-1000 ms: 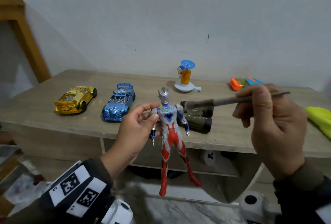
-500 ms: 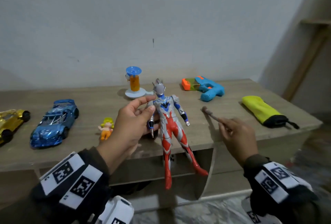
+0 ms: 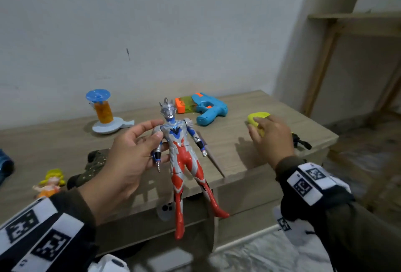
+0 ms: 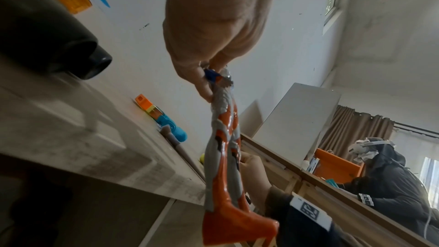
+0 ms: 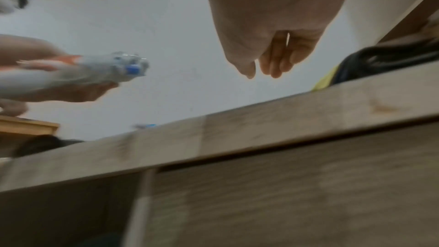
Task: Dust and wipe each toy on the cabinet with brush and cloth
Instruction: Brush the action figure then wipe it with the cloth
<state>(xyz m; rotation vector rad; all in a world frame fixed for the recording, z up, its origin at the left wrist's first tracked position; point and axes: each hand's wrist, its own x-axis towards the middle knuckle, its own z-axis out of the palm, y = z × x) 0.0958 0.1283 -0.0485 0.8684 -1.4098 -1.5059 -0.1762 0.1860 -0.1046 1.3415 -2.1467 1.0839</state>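
Reaching for yellow cloth (image 3: 258,119) near right edge of cabinet (image 3: 238,158) is step in hand, as judged. Right hand (image 3: 272,139) is laid over cloth, fingers (image 5: 275,63) loosely bent, nothing pinched yet. Figure toy (image 3: 181,152) is held upright off front edge, its arm gripped by left hand (image 3: 128,163). Brush (image 3: 214,163) lies on top near front edge. Cloth should be gathered fully, black strap left free; figure kept steady, wiped head downward.
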